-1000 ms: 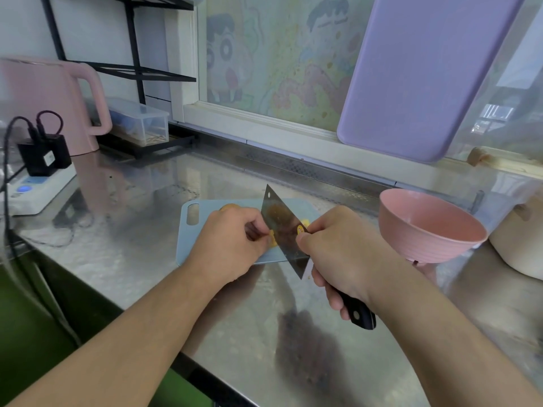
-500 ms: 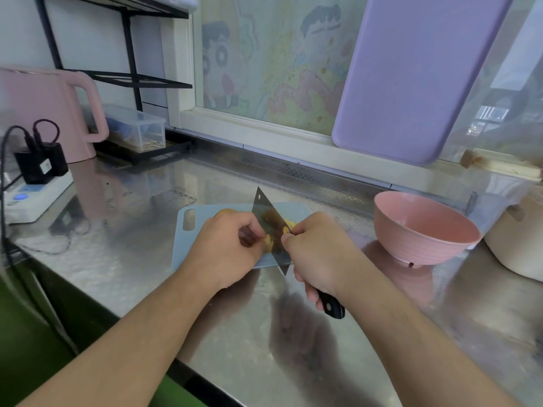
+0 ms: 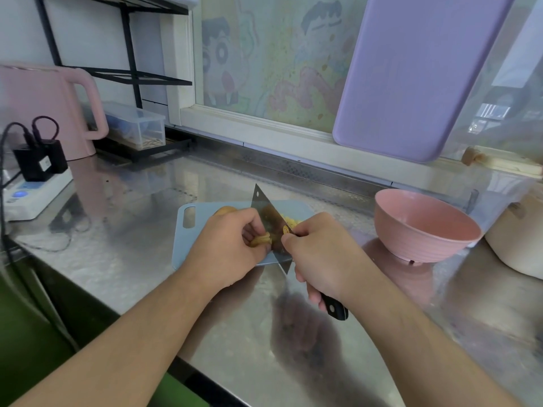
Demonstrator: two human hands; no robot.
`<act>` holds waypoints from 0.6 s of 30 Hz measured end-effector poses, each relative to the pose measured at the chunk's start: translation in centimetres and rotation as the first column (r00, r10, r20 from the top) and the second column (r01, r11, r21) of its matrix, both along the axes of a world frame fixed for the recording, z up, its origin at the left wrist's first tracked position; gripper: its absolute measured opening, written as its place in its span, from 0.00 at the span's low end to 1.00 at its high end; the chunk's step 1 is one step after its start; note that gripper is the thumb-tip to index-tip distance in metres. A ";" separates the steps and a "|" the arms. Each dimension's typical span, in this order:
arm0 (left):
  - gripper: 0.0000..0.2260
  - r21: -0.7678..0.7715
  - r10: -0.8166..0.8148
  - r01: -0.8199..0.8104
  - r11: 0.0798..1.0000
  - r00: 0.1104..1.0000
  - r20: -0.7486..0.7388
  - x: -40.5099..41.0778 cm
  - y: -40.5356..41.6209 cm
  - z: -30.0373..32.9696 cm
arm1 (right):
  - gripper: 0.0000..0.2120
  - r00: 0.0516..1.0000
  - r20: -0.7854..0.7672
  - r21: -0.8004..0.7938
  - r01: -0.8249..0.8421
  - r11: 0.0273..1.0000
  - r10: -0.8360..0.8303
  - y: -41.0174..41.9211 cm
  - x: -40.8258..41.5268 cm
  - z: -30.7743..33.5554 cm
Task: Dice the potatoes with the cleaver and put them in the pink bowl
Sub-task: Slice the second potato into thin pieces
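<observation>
**No readable text on my feed**

I can make out no word, brand or number anywhere in my head view. The cleaver [image 3: 269, 223] carries a small round yellow mark on its blade, near the handle end, but it is too small for me to read. Well to the left of the cleaver, a black charger [image 3: 41, 161] plugged into the white power strip [image 3: 32, 195] bears a pale label, too blurred to read. Behind the cleaver, the window [image 3: 273, 63] shows a cartoon drawing, without lettering I can read.
</observation>
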State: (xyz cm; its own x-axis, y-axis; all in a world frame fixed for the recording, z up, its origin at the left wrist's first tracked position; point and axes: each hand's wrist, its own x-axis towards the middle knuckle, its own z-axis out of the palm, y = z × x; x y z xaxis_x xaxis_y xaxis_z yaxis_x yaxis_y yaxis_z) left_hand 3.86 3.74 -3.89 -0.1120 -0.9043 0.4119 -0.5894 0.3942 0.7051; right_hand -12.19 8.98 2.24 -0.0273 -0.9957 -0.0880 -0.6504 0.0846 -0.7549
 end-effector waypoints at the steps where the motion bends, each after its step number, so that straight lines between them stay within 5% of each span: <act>1: 0.10 -0.001 0.003 -0.003 1.000 1.000 0.000 0.0 0.0 0.0 | 0.10 1.000 -0.002 -0.002 0.002 1.000 -0.002 0.0 -0.1 0.0; 18: 0.07 0.048 0.060 -0.057 0.997 0.997 -0.053 0.2 -0.2 0.0 | 0.15 0.999 0.040 -0.037 0.007 0.999 -0.005 2.0 -0.6 2.8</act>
State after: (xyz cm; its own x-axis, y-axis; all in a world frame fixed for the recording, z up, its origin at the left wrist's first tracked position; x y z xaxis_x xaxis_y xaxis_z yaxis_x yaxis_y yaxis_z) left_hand 4.08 3.50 -3.91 -0.0370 -0.9270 0.3732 -0.5709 0.3261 0.7534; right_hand -12.76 11.00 5.04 -0.0303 -0.9982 -0.0521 -0.6196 0.0597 -0.7827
